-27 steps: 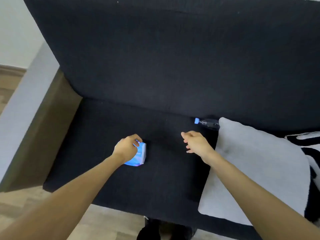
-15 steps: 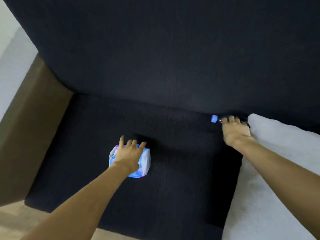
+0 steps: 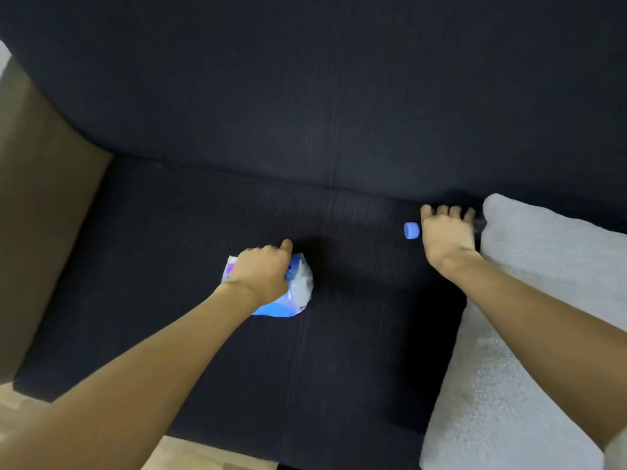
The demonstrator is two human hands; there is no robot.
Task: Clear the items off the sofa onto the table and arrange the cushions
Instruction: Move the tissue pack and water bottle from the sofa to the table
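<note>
A blue and white packet (image 3: 298, 290) lies in the middle of the black sofa seat (image 3: 203, 334), and my left hand (image 3: 261, 273) is closed over its top. Near the seat's back crease lies a dark bottle with a blue cap (image 3: 411, 230). My right hand (image 3: 446, 232) covers the bottle's body with fingers curled over it, so only the cap and a bit of the far end show. A light grey cushion (image 3: 529, 334) lies flat on the seat at the right, right beside that hand.
The sofa's black backrest (image 3: 322, 96) fills the upper view. A brown armrest (image 3: 40, 198) bounds the seat on the left. Pale wooden floor (image 3: 190, 452) shows below the seat's front edge.
My left hand has curled tighter around the packet. My right hand has reached the bottle by the cushion and settled over it. The view has moved closer to the seat.
</note>
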